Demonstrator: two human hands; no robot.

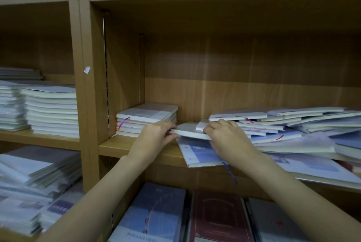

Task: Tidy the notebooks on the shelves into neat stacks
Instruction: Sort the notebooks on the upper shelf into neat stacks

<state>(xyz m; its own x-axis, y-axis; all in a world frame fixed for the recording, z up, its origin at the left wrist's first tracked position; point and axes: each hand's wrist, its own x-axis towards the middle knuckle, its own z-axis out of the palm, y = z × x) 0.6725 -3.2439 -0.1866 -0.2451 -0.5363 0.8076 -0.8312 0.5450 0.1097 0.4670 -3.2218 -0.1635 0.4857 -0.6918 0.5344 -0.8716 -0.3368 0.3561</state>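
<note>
1. Wooden shelving fills the whole view, light brown boards with notebooks in every bay. Watching this remotely, so going off one head view.
2. Nearest to me, on the lower shelf, sit a blue notebook [156,216] and a dark red notebook [218,220] side by side, flat, covers up.
3. Up on the middle shelf [117,147], both hands are on one grey notebook [190,133]. It's lifted a bit above a blue-and-white notebook [199,153] that overhangs the shelf's front edge, with its blue ribbon [231,173] dangling down.
4. Left hand [156,134] has fingers curled round the grey notebook's left end. Right hand [224,133] is clamped over its right end, fingers wrapped on top.
5. So the held notebook is in the gap between the neat stack [146,118] at the left and the messy pile [293,128] at the right, near both.
6. That pile is fanned out and slanted, some covers look like slippery plastic wrap, though it's blurry there.
7. My worry: the held notebook looks like it's coming off the pile's left edge, so dragging it could tug the ones lying over it and slide the whole fan forward.
8. The overhanging notebook is the other risk. A wrist bump could tip it onto the lower shelf.
9. Farther left, the next bay has tall stacks [50,111] already squared up.
</note>
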